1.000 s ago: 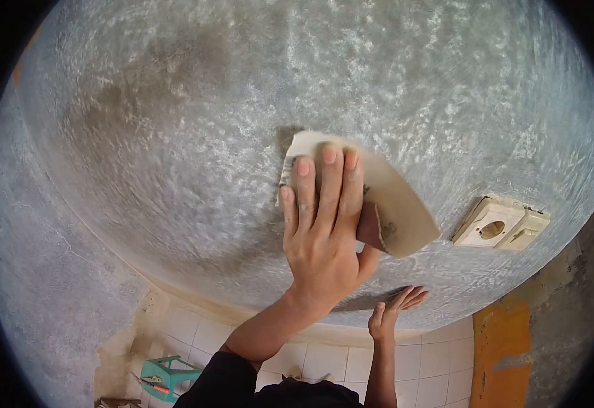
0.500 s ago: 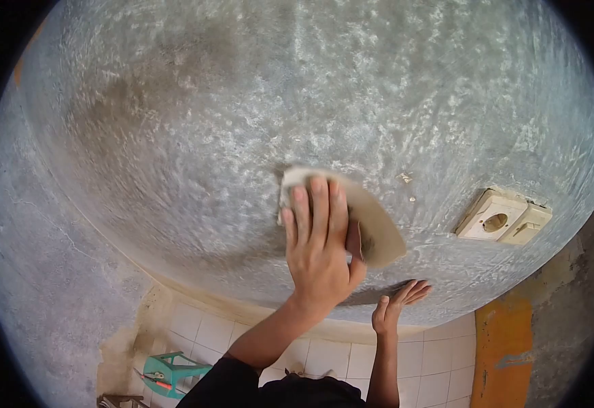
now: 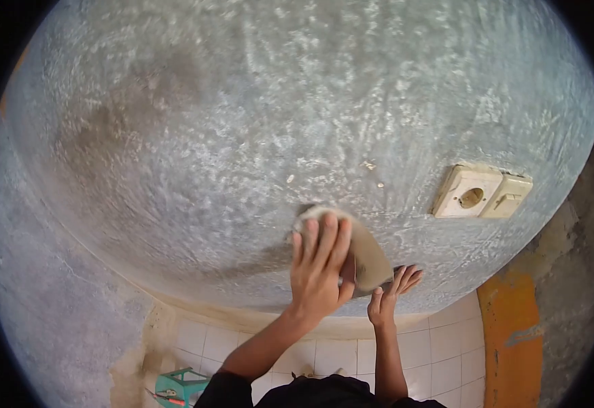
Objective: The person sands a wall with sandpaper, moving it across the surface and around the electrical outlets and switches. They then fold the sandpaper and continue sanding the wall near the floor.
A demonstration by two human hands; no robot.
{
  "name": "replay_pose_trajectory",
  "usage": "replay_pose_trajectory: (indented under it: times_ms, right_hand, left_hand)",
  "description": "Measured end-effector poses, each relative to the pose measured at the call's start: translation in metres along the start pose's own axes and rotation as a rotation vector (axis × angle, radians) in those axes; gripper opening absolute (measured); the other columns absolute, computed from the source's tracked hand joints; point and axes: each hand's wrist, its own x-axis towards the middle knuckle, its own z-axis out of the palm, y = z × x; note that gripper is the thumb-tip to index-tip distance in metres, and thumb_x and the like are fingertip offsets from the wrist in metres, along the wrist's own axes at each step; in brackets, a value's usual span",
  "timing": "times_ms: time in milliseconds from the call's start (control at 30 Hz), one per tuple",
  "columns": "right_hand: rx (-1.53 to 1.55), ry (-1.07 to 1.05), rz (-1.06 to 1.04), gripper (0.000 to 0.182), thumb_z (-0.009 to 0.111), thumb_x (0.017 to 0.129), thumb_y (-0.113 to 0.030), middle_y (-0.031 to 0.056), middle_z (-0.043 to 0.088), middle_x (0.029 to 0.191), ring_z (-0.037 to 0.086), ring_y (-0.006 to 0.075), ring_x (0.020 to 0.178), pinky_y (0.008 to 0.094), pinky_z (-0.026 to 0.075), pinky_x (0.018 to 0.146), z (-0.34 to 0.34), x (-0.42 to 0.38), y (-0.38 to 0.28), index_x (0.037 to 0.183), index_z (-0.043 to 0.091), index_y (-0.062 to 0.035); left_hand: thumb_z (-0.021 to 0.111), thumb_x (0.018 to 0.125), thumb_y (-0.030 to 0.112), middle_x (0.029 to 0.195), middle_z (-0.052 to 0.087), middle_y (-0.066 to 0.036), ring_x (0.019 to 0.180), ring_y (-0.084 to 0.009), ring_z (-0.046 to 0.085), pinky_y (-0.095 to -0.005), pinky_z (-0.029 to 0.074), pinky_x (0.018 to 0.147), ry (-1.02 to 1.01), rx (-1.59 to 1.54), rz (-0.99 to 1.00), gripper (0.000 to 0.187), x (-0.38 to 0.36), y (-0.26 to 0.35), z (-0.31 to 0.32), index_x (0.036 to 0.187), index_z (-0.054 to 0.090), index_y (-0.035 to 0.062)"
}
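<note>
A curled sheet of sandpaper [image 3: 372, 262], pale at its upper edge and brown over the rest, is pressed to the grey wall [image 3: 229, 170]. My left hand [image 3: 319, 268] lies over it, fingers pointing up and thumb at the fold on the right side. The sheet's free end bends out toward my right hand [image 3: 395, 296]. That hand rests against the lower wall with its fingers stretched out, holding nothing, its fingertips close beside the sheet's end.
A cream socket and switch plate [image 3: 472, 194] sits on the wall to the right. Below left stands a green stool [image 3: 187, 384] with tools on it, one with a red handle [image 3: 176, 401]. White floor tiles [image 3: 334, 353] run along the wall's foot, and an orange-painted strip [image 3: 511, 340] is at right.
My left hand has slid down the wall with the sandpaper, bringing its free end next to my right hand. The view has shifted slightly; my right hand stays low on the wall.
</note>
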Motion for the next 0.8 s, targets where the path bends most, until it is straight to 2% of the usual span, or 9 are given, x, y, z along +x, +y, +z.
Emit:
replay_pose_trajectory:
  times_ms: [100, 167, 233, 333, 367, 467, 600, 700, 800]
  right_hand:
    - [-0.024, 0.096, 0.010, 0.068, 0.035, 0.095, -0.047, 0.0271, 0.024, 0.145, 0.017, 0.0420, 0.137, 0.0559, 0.007, 0.109, -0.022, 0.000, -0.030, 0.142, 0.028, 0.0018]
    - [0.308, 0.131, 0.005, 0.071, 0.038, 0.093, -0.052, 0.0244, 0.038, 0.133, 0.032, 0.0377, 0.127, 0.0506, 0.020, 0.105, -0.024, -0.001, -0.048, 0.137, 0.035, 0.0032]
    - [0.666, 0.077, 0.032, 0.081, 0.042, 0.088, -0.062, 0.0196, 0.049, 0.118, 0.047, 0.0304, 0.111, 0.0420, 0.035, 0.097, -0.025, 0.002, -0.069, 0.133, 0.039, 0.0052]
    - [1.301, -0.379, 0.308, 0.107, 0.049, 0.074, -0.078, 0.0167, 0.041, 0.137, 0.035, 0.0279, 0.131, 0.0421, 0.027, 0.107, -0.019, -0.016, -0.096, 0.139, 0.030, 0.0041]
    - [1.520, -0.483, 0.400, 0.104, 0.059, 0.073, -0.071, 0.0162, 0.036, 0.142, 0.030, 0.0264, 0.134, 0.0420, 0.025, 0.109, -0.009, -0.034, -0.092, 0.140, 0.028, 0.0026]
    - [1.290, -0.634, 0.446, 0.104, 0.067, 0.073, -0.064, 0.0154, 0.030, 0.146, 0.031, 0.0251, 0.134, 0.0412, 0.025, 0.109, -0.010, -0.049, -0.101, 0.142, 0.024, 0.0017]
    - [1.369, -0.379, 0.411, 0.086, 0.061, 0.086, -0.048, 0.0152, 0.028, 0.147, 0.032, 0.0261, 0.133, 0.0411, 0.026, 0.109, -0.017, -0.017, -0.127, 0.143, 0.019, 0.0007]
    - [1.628, -0.175, 0.634, 0.076, 0.054, 0.091, -0.042, 0.0160, 0.028, 0.147, 0.031, 0.0266, 0.134, 0.0416, 0.026, 0.109, -0.027, -0.009, -0.128, 0.143, 0.019, 0.0007]
    - [1.622, -0.201, 0.620, 0.087, 0.056, 0.087, -0.045, 0.0173, 0.020, 0.150, 0.024, 0.0348, 0.137, 0.0499, 0.023, 0.111, -0.047, 0.006, -0.120, 0.145, 0.010, -0.0012]
  left_hand:
    - [0.057, 0.079, 0.020, 0.142, 0.038, -0.021, 0.128, -0.0380, 0.040, -0.0504, 0.032, 0.104, -0.054, -0.373, 0.079, 0.060, -0.032, 0.004, -0.002, 0.134, 0.044, -0.0014]
    - [0.059, 0.082, 0.019, 0.138, 0.043, -0.021, 0.122, -0.0329, 0.049, -0.0455, 0.037, 0.101, -0.095, -0.596, 0.136, 0.054, -0.048, 0.009, -0.013, 0.130, 0.046, -0.0024]
    - [0.058, 0.087, 0.023, 0.132, 0.048, -0.019, 0.116, -0.0270, 0.052, -0.0409, 0.040, 0.097, -0.017, -0.890, -0.188, 0.050, -0.084, 0.017, -0.010, 0.128, 0.046, -0.0031]
    - [0.055, 0.090, 0.028, 0.122, 0.052, -0.013, 0.111, -0.0227, 0.053, -0.0384, 0.042, 0.094, 0.157, -1.399, -0.606, 0.050, -0.096, 0.030, -0.004, 0.127, 0.042, -0.0033]
    - [0.054, 0.091, 0.029, 0.119, 0.053, -0.011, 0.110, -0.0220, 0.052, -0.0383, 0.042, 0.093, 0.224, -1.575, -0.733, 0.050, -0.095, 0.033, -0.003, 0.127, 0.041, -0.0033]
    - [0.059, 0.090, 0.028, 0.114, 0.053, -0.010, 0.104, -0.0190, 0.054, -0.0332, 0.046, 0.084, 0.265, -1.728, -0.926, 0.051, -0.101, 0.036, -0.004, 0.127, 0.038, -0.0015]
    - [0.059, 0.091, 0.028, 0.115, 0.051, -0.009, 0.100, -0.0158, 0.054, -0.0315, 0.045, 0.086, 0.276, -1.706, -0.932, 0.050, -0.101, 0.044, -0.004, 0.127, 0.037, 0.0014]
    - [0.062, 0.090, 0.023, 0.105, 0.056, -0.007, 0.094, -0.0140, 0.056, -0.0299, 0.045, 0.082, 0.405, -1.737, -1.036, 0.037, -0.092, 0.038, -0.005, 0.116, 0.045, 0.0027]
    - [0.065, 0.088, 0.019, 0.093, 0.060, -0.004, 0.088, -0.0136, 0.057, -0.0308, 0.046, 0.082, 0.037, -1.524, -0.908, 0.024, -0.124, 0.008, 0.003, 0.100, 0.051, 0.0038]
